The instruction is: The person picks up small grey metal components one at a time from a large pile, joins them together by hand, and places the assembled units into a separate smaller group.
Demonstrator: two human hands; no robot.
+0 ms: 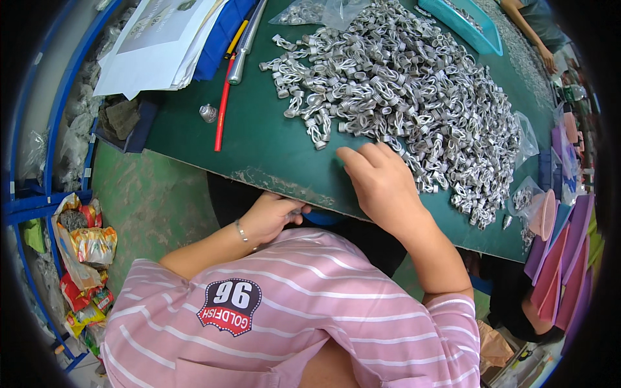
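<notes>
A large heap of small silvery metal pieces, each a ribbed cap with a loop (381, 84), covers much of the green table (259, 129). My right hand (385, 184) rests at the near edge of this heap with its fingers curled down; whatever the fingertips hold is hidden. Just below the table's front edge, close to my body, is my left hand (273, 216). Its fingers are closed around something small and greyish, too little of which shows to name.
Left of the heap lie a red stick (222, 113), a metal-shafted tool (246, 48) and one loose silvery piece (207, 113). Papers (152, 52) lean over the far left corner. A teal tray (466, 26) stands at the back, near another person's hand (548, 59). Purple and pink bins (566, 258) stand right.
</notes>
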